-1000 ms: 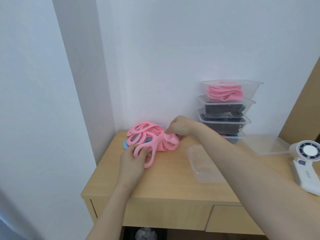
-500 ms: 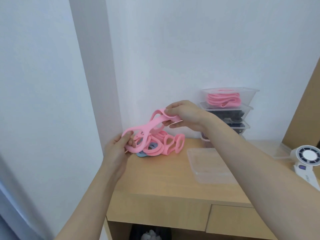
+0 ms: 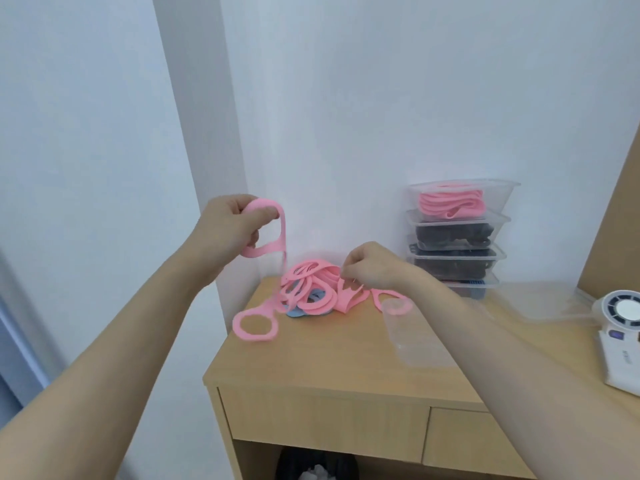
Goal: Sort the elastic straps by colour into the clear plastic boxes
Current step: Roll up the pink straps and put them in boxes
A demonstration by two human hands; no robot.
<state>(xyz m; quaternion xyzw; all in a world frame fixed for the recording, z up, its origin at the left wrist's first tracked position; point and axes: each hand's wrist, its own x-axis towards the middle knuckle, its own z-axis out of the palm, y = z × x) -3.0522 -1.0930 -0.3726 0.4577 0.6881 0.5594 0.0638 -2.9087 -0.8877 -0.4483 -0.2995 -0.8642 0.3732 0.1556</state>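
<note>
Bright, even light; wide-angle edge distortion

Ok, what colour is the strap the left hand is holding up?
Pink: the strap in the left hand shows best in the head view.

- Pink looped elastic straps point(image 3: 308, 289) — matt, smooth, rubbery-looking.
- Stacked clear plastic boxes point(image 3: 504, 200) — glossy, see-through walls.
- Flat clear plastic lid point(image 3: 410, 336) — thin, shiny.
- Pale wooden desk point(image 3: 329, 358) — smooth, satin, faint fine grain.
- White plastic handheld fan point(image 3: 620, 348) — smooth, slight sheen.
</note>
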